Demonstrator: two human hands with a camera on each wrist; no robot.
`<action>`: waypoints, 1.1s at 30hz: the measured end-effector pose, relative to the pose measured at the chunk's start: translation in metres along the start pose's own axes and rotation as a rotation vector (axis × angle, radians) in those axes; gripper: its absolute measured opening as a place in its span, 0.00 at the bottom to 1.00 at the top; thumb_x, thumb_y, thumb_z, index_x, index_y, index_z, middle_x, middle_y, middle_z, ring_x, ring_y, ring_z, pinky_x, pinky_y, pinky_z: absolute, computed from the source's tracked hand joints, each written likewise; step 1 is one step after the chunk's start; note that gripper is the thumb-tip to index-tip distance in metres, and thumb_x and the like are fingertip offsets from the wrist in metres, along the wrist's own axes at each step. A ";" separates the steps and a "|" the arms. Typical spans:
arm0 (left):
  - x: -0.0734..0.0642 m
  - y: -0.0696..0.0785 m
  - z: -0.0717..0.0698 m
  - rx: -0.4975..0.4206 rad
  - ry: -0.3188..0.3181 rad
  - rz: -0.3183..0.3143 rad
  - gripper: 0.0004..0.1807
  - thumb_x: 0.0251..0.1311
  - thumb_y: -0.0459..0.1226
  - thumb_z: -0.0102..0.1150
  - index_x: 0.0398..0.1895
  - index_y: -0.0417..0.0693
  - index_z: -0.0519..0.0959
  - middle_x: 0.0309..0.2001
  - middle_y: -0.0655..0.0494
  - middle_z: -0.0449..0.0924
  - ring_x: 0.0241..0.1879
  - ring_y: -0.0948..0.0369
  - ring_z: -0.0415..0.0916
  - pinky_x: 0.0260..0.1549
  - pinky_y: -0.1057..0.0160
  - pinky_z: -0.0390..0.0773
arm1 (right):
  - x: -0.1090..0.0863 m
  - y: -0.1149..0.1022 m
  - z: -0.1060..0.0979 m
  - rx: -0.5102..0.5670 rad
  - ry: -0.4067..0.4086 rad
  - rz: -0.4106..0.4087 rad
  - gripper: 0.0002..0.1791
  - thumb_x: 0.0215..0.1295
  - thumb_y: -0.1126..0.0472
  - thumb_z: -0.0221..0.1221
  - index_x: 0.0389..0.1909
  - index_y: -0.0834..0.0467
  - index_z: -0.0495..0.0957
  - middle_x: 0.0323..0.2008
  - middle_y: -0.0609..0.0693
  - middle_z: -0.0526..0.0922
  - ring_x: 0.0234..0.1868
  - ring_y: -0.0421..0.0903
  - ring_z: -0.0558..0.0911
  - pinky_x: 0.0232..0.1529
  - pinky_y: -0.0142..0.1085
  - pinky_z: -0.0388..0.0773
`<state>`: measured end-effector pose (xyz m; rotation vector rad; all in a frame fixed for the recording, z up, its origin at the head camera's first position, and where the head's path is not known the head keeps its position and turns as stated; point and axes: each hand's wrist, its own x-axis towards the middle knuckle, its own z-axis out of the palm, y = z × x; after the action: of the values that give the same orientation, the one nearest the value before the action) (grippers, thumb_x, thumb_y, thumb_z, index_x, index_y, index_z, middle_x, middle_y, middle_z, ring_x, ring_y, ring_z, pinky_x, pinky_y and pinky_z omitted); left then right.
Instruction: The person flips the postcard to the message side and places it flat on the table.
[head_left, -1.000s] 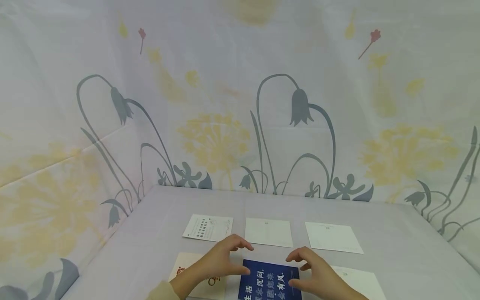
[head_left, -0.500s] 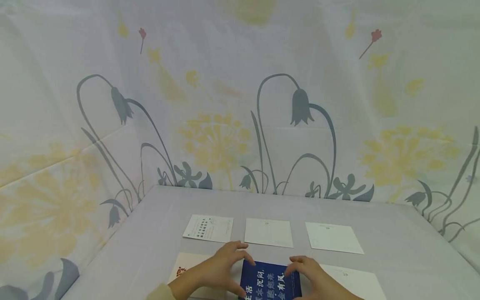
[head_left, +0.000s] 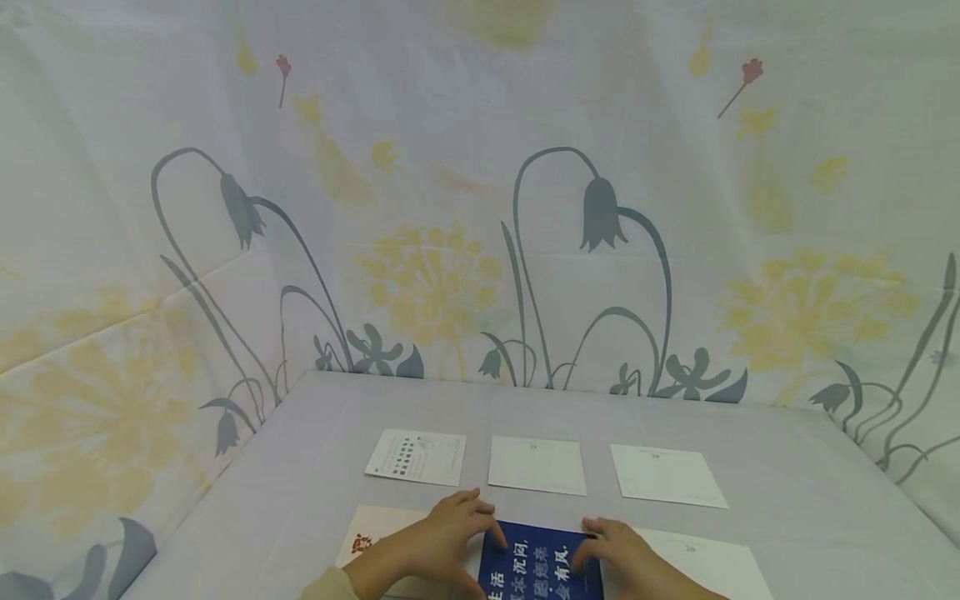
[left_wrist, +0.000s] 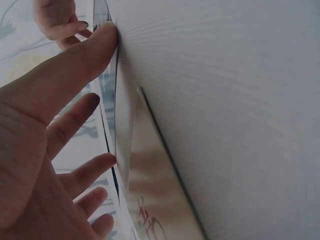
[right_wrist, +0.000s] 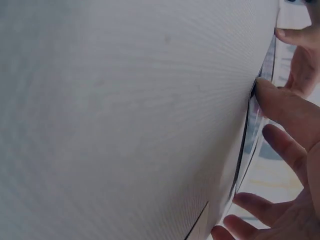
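A blue card with white Chinese characters [head_left: 540,562] lies flat on the pale cloth-covered table, cut off by the lower edge of the head view. My left hand [head_left: 450,537] touches its left side, an index fingertip on its upper left part and the thumb lower down. On the right side, my right hand [head_left: 626,554] rests its fingertips on the card near the upper right corner. Both wrist views show the card almost edge-on, thumb at its near edge and the other fingers spread. In the left wrist view, a cream card with red marks [left_wrist: 155,200] lies beside the left hand.
Behind the hands lie a white printed card [head_left: 416,457] and two plain white cards, one in the middle [head_left: 537,465] and one at right [head_left: 667,475]. Another white card [head_left: 712,562] is partly behind the right hand. A flower-patterned curtain [head_left: 465,208] hangs at the back.
Both hands have lowered and closed in from the sides, from hovering around the blue card to touching it. The surrounding cards look unmoved.
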<state>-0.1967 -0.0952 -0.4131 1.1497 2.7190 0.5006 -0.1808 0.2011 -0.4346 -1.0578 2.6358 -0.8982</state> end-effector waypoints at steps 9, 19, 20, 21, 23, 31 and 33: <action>0.001 -0.003 0.000 -0.040 0.006 0.025 0.28 0.33 0.52 0.76 0.42 0.64 0.78 0.47 0.67 0.66 0.53 0.61 0.61 0.56 0.54 0.62 | 0.002 -0.002 0.000 0.027 -0.007 0.048 0.17 0.44 0.46 0.72 0.34 0.41 0.77 0.50 0.61 0.70 0.50 0.63 0.69 0.42 0.62 0.71; 0.003 -0.003 0.002 -0.138 0.039 0.030 0.31 0.28 0.47 0.79 0.43 0.61 0.78 0.47 0.65 0.59 0.48 0.66 0.58 0.49 0.66 0.65 | -0.002 -0.002 -0.004 0.088 0.080 -0.066 0.20 0.44 0.60 0.71 0.39 0.47 0.76 0.46 0.50 0.65 0.41 0.41 0.68 0.35 0.33 0.74; 0.004 -0.003 0.002 -0.160 0.044 0.027 0.32 0.28 0.46 0.79 0.44 0.60 0.77 0.46 0.65 0.57 0.47 0.67 0.58 0.48 0.68 0.66 | -0.002 -0.003 -0.005 0.128 0.074 -0.056 0.20 0.44 0.62 0.71 0.39 0.49 0.76 0.46 0.51 0.64 0.39 0.39 0.69 0.34 0.32 0.74; 0.004 -0.003 0.003 -0.180 0.048 0.024 0.32 0.28 0.45 0.79 0.44 0.59 0.77 0.47 0.64 0.57 0.46 0.68 0.60 0.47 0.69 0.67 | -0.002 -0.004 -0.005 0.164 0.069 -0.037 0.21 0.44 0.63 0.71 0.40 0.50 0.76 0.46 0.52 0.63 0.37 0.38 0.69 0.32 0.31 0.74; 0.003 -0.002 0.004 -0.230 0.049 -0.001 0.33 0.28 0.43 0.80 0.45 0.57 0.76 0.48 0.63 0.55 0.44 0.69 0.62 0.44 0.71 0.70 | -0.002 -0.006 -0.005 0.214 0.075 0.009 0.21 0.43 0.65 0.71 0.40 0.52 0.75 0.46 0.54 0.62 0.32 0.37 0.69 0.29 0.30 0.74; 0.001 0.002 0.003 -0.486 0.159 -0.138 0.28 0.34 0.29 0.76 0.44 0.52 0.77 0.48 0.59 0.59 0.31 0.70 0.69 0.33 0.71 0.74 | -0.004 -0.013 -0.008 0.271 0.126 0.135 0.18 0.49 0.66 0.68 0.42 0.58 0.74 0.34 0.49 0.71 0.25 0.36 0.72 0.24 0.31 0.75; 0.001 0.001 0.002 -0.540 0.197 -0.143 0.26 0.36 0.28 0.75 0.42 0.51 0.77 0.45 0.59 0.62 0.30 0.68 0.70 0.32 0.71 0.75 | -0.004 -0.014 -0.009 0.265 0.149 0.141 0.16 0.51 0.67 0.67 0.40 0.59 0.75 0.30 0.47 0.74 0.24 0.36 0.73 0.24 0.31 0.75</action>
<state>-0.1964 -0.0932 -0.4152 0.7897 2.5357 1.2814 -0.1735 0.2000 -0.4191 -0.7596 2.5710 -1.2932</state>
